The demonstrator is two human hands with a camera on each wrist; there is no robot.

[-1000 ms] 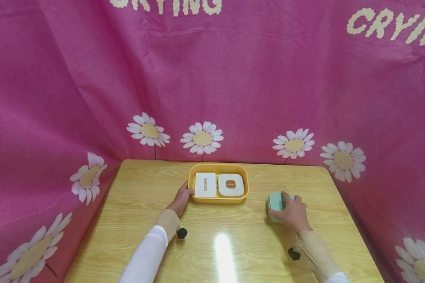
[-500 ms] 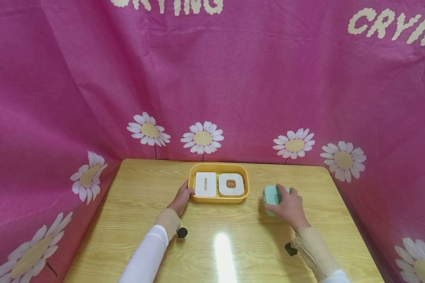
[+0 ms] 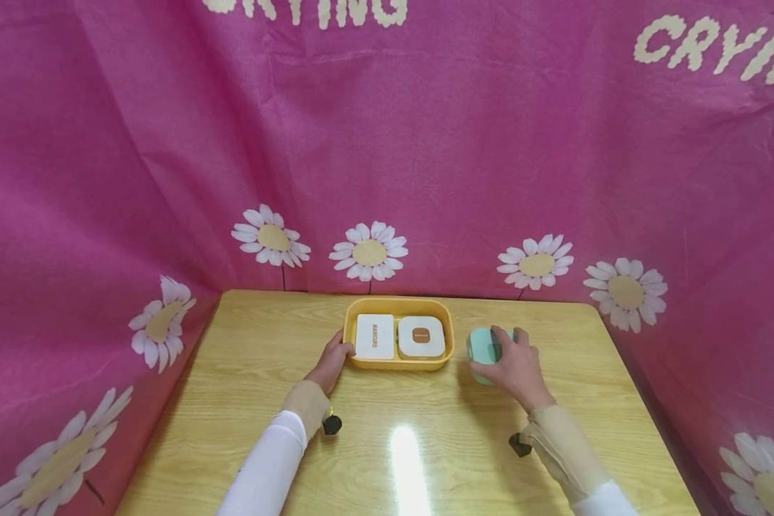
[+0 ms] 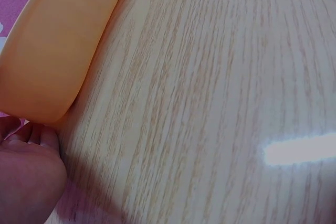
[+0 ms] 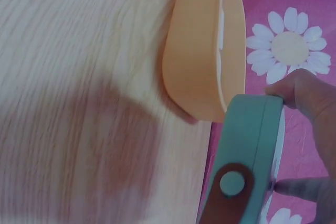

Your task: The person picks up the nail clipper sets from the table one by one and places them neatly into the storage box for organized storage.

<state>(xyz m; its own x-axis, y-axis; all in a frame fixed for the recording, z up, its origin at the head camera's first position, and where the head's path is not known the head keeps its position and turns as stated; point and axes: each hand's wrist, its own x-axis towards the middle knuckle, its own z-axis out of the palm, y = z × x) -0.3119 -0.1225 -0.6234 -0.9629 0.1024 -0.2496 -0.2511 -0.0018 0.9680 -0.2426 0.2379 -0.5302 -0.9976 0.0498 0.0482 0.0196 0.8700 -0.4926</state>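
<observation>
A yellow tray (image 3: 398, 365) stands near the table's back edge. In it lie a white square box (image 3: 366, 337) lettered MANICURE and, to its right, a rounded white case (image 3: 433, 328) with a brown patch. My left hand (image 3: 328, 365) holds the tray's left end, thumb at the rim. Just right of the tray, my right hand (image 3: 519, 371) grips a mint-green rounded case (image 3: 482, 347) across its top. The right wrist view shows this green case (image 5: 242, 135) off the table, with a brown strap and a round stud on its side.
The wooden table (image 3: 258, 322) carries a bright light reflection near its front. A pink curtain (image 3: 451, 158) with daisies hangs close behind the back edge and along both sides. Dark tags dangle from both wrists.
My right hand has carried the green case left and toward the back, closer to the tray. The left hand and the tray have stayed in place.
</observation>
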